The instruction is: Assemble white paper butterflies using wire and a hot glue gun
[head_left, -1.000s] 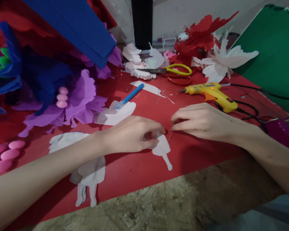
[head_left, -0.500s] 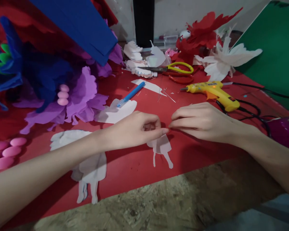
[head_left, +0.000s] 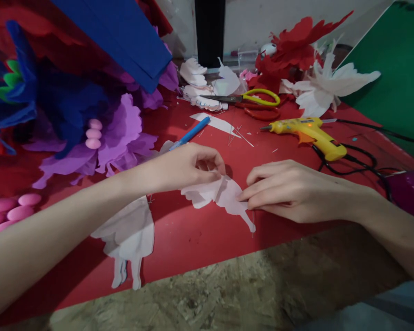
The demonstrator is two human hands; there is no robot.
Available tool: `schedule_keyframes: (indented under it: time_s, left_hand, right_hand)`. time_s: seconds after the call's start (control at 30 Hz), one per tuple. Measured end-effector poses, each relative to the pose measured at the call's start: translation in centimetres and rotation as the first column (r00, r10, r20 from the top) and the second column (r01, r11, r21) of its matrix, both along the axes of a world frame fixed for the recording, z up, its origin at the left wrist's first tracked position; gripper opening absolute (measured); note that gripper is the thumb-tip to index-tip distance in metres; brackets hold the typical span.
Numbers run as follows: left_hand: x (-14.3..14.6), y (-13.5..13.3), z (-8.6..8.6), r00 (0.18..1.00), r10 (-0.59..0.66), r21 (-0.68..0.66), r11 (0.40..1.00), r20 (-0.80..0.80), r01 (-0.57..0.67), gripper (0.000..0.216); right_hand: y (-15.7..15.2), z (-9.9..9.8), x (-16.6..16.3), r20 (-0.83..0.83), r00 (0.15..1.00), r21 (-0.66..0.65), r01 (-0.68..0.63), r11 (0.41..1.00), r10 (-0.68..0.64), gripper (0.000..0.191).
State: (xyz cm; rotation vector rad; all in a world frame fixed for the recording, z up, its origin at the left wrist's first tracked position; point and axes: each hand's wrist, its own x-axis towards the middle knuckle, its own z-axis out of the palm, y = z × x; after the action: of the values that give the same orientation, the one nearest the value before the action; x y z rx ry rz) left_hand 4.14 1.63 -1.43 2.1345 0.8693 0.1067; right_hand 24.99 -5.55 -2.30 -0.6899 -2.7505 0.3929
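Observation:
My left hand (head_left: 179, 166) is closed, pinching the upper edge of a white paper butterfly cutout (head_left: 227, 195) with scalloped edges and a narrow tail. My right hand (head_left: 291, 191) has its fingertips together at the cutout's right side, beside the tail. A thin wire (head_left: 253, 224) shows under those fingertips, close to the tail. Left of the cutout, partly beneath my left forearm, lies a stack of similar white butterfly cutouts (head_left: 131, 234). The tips of the right thumb and index finger are partly hidden.
Behind my hands lie a blue pen (head_left: 191, 132), thin wires (head_left: 241, 135), scissors (head_left: 258, 97) and a yellow glue gun (head_left: 310, 133) with a black cord. Purple paper petals (head_left: 120, 124) and pink oval pieces (head_left: 20, 212) are at left. The red sheet (head_left: 179, 257) covers the table.
The cutout has been raised and spread out between my hands, showing more of its wings. My left hand has moved up and left, my right hand slightly down, onto its right side.

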Motion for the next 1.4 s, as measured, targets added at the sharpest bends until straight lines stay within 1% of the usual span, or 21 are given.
schedule_keyframes:
  time_s: [0.07, 0.13, 0.3, 0.4, 0.53, 0.63, 0.77, 0.9, 0.93, 1.07, 1.1, 1.17, 1.23, 1.4]
  left_hand:
    - [-0.1, 0.2, 0.1, 0.998, 0.032, 0.055, 0.998, -0.062, -0.029, 0.011]
    - [-0.2, 0.3, 0.0, 0.994, 0.040, 0.127, 0.992, -0.099, -0.028, 0.012]
    - [-0.7, 0.1, -0.5, 0.996, -0.013, 0.257, 0.966, -0.089, 0.036, 0.015]
    - [-0.9, 0.0, -0.7, 0.997, -0.040, 0.304, 0.951, -0.070, 0.059, 0.015]
    - [-1.0, 0.0, -0.9, 0.997, -0.024, 0.366, 0.929, -0.075, 0.050, 0.018]
    - [-1.0, -0.1, -0.9, 0.996, -0.005, 0.377, 0.925, -0.088, 0.038, 0.019]
    - [-1.1, -0.1, -0.8, 0.998, 0.000, 0.357, 0.934, -0.065, 0.024, 0.018]
    - [-1.0, -0.2, -0.7, 0.997, -0.023, 0.359, 0.932, -0.074, 0.048, 0.018]
    - [-0.9, -0.2, -0.8, 0.997, -0.035, 0.366, 0.929, -0.075, 0.060, 0.018]
    - [-0.9, -0.3, -0.9, 0.994, -0.076, 0.394, 0.913, -0.083, 0.103, 0.017]
    - [-0.9, -0.4, -0.8, 0.993, -0.080, 0.399, 0.910, -0.091, 0.110, 0.016]
    - [-0.9, -0.5, -0.7, 0.991, -0.079, 0.409, 0.905, -0.106, 0.116, 0.014]
    - [-0.9, -0.6, -0.6, 0.991, -0.082, 0.417, 0.901, -0.110, 0.121, 0.012]
    - [-0.8, -0.7, -0.4, 0.991, -0.077, 0.411, 0.904, -0.106, 0.114, 0.011]
  right_hand:
    - [0.1, 0.0, 0.2, 0.012, 1.000, 0.015, 0.027, 1.000, -0.027, 0.028]
    - [0.3, 0.1, 0.3, 0.013, 0.999, 0.032, 0.037, 0.999, -0.038, 0.029]
    - [0.5, 0.5, 0.8, 0.032, 0.997, 0.050, 0.062, 0.997, -0.063, 0.028]
    - [0.7, 0.6, 1.2, 0.061, 0.994, 0.049, 0.092, 0.995, -0.095, 0.028]
    - [0.6, 0.4, 1.1, 0.041, 0.995, 0.123, 0.082, 0.989, -0.087, 0.028]
    - [0.3, 0.1, 0.5, 0.011, 0.998, 0.180, 0.056, 0.982, -0.059, 0.025]
    - [0.2, -0.1, 0.1, 0.027, 0.999, 0.236, 0.019, 0.972, -0.026, 0.025]
    - [0.5, -0.1, 0.1, 0.025, 1.000, 0.291, 0.000, 0.957, -0.008, 0.028]
    - [0.5, -0.2, 0.0, 0.015, 1.000, 0.310, 0.020, 0.951, -0.026, 0.027]
    - [0.5, -0.8, -0.7, -0.037, 0.978, 0.328, 0.208, 0.922, -0.208, 0.023]
    - [0.5, -1.0, -0.9, -0.050, 0.974, 0.341, 0.227, 0.912, -0.223, 0.022]
    - [0.5, -1.5, -1.3, -0.081, 0.978, 0.386, 0.207, 0.899, -0.190, 0.022]
    - [0.6, -2.0, -1.5, -0.109, 0.982, 0.403, 0.188, 0.896, -0.157, 0.023]
    - [0.9, -2.9, -1.8, -0.165, 0.975, 0.348, 0.199, 0.916, -0.150, 0.021]
